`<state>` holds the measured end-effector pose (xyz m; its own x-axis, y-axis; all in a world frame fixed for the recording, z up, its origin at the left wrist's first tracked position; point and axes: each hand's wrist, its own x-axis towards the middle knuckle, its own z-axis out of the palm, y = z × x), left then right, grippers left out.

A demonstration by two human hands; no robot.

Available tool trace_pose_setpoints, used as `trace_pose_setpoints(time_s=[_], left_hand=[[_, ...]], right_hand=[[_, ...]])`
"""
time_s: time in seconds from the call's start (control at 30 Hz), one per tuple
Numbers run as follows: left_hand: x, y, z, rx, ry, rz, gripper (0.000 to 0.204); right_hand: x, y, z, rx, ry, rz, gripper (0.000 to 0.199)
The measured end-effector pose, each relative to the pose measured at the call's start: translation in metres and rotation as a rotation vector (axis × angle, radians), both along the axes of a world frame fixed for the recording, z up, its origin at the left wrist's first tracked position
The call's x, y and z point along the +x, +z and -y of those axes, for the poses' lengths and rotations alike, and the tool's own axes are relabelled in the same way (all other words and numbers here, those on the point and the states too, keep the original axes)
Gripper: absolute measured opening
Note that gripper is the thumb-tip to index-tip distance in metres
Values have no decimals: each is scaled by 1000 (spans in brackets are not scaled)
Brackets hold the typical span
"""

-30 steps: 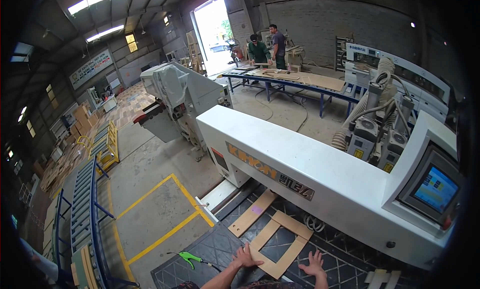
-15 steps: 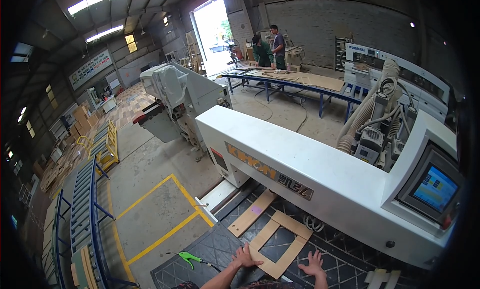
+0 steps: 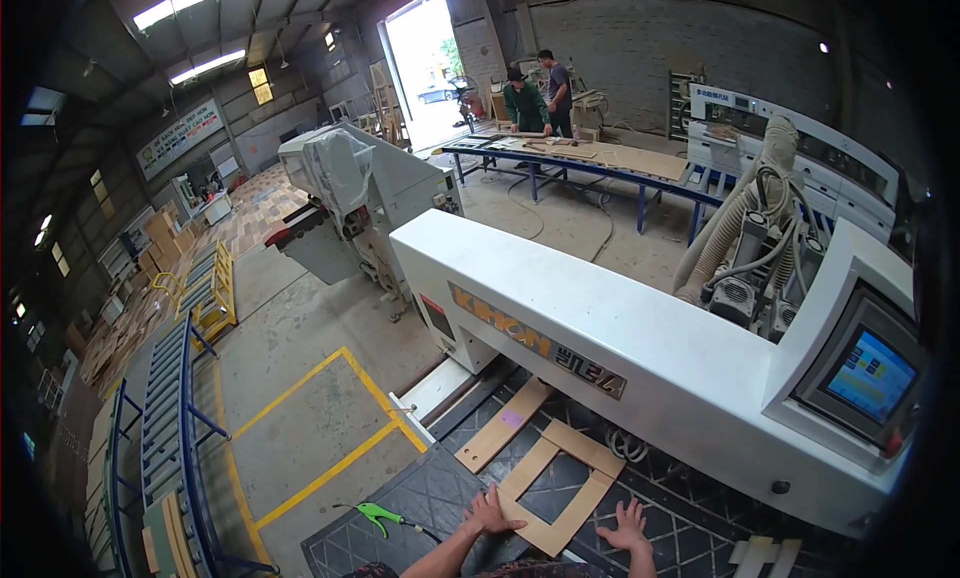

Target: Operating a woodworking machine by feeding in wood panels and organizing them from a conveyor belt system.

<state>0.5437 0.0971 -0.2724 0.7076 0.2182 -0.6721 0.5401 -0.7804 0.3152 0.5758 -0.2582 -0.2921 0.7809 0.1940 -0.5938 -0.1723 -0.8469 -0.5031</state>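
Observation:
A flat wooden frame [image 3: 598, 495] with a rectangular opening lies on the black, grid-grooved machine bed in front of me. My left hand [image 3: 488, 512] rests at the frame's near left corner, fingers spread, with the thumb over the wood. Just past the frame's right side, my right hand [image 3: 628, 527] is held with its fingers apart and nothing in it. Beyond the frame to the left lies a light wooden board [image 3: 495, 438] with a purplish mark, reaching under the white machine beam. A green air blow gun [image 3: 378, 518] lies to the left of my left hand.
The white machine beam [image 3: 590, 318] spans the bed ahead, with a control screen [image 3: 872, 376] at right. Behind it stand motors and a ribbed hose [image 3: 725, 238]. Two people work at a far roller table [image 3: 600, 156]. A blue roller conveyor [image 3: 168, 418] runs along the left.
My hands and the wooden frame stay in place. Behind the beam, the motors and hoses have shifted slightly. The far person in green has raised their head a little.

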Motion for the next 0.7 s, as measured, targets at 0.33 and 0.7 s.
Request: trace_pose_setpoints(time_s=[0.33,0.7], left_hand=[[-8,6,7,36,-20,28,149],[-12,15,12,-11,4,23,148]], right_hand=[[-6,4,6,-3,3,-13,114],[-12,15,12,5,2,1,114]])
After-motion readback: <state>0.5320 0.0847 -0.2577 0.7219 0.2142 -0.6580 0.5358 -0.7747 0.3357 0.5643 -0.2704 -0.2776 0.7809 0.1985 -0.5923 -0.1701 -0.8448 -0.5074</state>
